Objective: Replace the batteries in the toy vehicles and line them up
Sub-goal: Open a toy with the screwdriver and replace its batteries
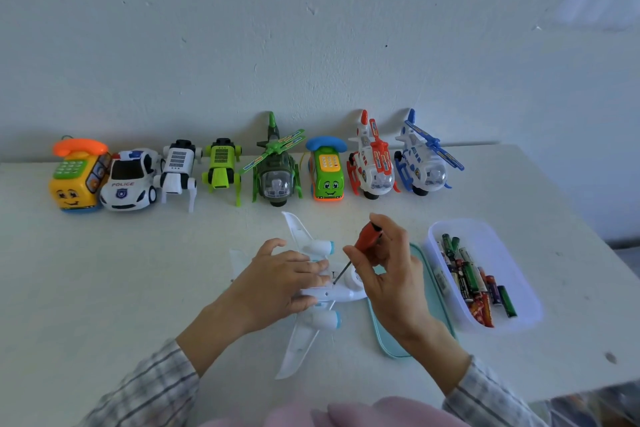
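Pinned the white toy plane (322, 291) belly-up at table centre, left hand (277, 284) curled over it. Right hand (384, 263) pinched the red screwdriver (367, 239), tip at the battery cover. Best kept upright, pressed firmly, lest it slip.

Toy row (256, 168) behind airplane (322, 291); battery tub (485, 274) at its right.

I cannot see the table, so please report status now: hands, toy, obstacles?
Left hand holds white plane. Right hand grips red screwdriver, tip at plane's underside. Nothing in the way.
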### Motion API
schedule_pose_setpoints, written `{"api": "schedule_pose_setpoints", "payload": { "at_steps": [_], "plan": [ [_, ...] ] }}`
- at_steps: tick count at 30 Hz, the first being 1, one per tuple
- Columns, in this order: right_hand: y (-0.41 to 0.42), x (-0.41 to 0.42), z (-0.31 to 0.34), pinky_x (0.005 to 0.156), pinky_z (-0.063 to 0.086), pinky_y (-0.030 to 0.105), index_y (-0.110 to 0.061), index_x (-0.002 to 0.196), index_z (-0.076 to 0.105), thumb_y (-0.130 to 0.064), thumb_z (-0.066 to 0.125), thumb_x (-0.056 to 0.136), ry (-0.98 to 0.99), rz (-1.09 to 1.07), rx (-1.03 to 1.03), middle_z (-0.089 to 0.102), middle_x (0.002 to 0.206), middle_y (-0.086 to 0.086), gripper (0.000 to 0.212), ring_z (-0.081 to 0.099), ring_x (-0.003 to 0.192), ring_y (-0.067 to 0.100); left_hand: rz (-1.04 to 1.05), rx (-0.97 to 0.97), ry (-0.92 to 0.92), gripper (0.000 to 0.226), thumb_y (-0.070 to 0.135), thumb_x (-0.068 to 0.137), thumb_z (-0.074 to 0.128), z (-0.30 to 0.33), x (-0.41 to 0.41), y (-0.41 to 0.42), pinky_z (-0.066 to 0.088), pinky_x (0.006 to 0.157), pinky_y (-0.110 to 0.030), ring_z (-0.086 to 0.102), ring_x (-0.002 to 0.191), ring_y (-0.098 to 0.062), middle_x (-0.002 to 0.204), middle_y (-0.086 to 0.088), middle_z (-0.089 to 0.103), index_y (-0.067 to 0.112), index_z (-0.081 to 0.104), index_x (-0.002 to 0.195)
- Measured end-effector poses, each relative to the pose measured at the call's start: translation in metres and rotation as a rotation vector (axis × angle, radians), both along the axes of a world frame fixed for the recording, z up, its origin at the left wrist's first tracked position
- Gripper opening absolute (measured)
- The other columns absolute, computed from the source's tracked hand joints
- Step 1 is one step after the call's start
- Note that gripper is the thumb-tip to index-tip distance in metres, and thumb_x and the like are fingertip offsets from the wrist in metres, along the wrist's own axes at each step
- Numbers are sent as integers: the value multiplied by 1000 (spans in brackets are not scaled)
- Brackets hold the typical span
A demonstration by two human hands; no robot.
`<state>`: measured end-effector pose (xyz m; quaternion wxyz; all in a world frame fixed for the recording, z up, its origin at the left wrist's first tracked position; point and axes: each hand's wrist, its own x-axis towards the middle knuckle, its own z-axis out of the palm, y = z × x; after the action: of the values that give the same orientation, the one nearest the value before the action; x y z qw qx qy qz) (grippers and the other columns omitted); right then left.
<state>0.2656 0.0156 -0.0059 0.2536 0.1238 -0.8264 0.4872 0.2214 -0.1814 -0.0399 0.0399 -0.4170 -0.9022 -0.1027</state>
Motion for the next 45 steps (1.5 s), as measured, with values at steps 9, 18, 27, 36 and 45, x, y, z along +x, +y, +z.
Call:
{"api": "schedule_pose_setpoints", "payload": {
  "at_steps": [9,18,27,36,45],
  "plan": [
    [1,-3,0,70,47,13,-13,122,45,-12,74,79,186,4,113,62,92,-3,52,56,74,6,10,20,-37,39,52,79,41,2,2,0,27,97,-33,61,102,2,119,25,63,44,68,105],
    [4,-13,5,66,58,35,-15,98,54,-7,72,77,148,173,-161,58,87,-1,29,68,75,18,11,81,-23,36,51,76,47,0,0,2,35,97,-30,62,103,2,118,21,64,41,70,102],
    [7,-10,7,73,55,39,-8,102,52,2,67,80,230,195,-41,60,114,16,29,64,95,26,11,88,-35,37,51,76,44,1,-3,2,29,94,-28,62,100,4,115,22,66,42,71,99],
    [0,-10,5,58,55,38,-14,96,56,-13,79,73,187,83,-153,56,79,10,32,65,69,23,20,155,-34,34,49,74,46,2,-7,3,28,87,-27,63,95,4,108,21,69,40,73,95],
    [-6,-8,7,76,57,39,-33,102,54,3,71,76,91,120,-227,65,104,0,48,69,94,19,68,276,-58,41,55,71,56,-10,-13,-2,17,105,-22,62,94,5,106,13,71,27,73,95]
  ]
}}
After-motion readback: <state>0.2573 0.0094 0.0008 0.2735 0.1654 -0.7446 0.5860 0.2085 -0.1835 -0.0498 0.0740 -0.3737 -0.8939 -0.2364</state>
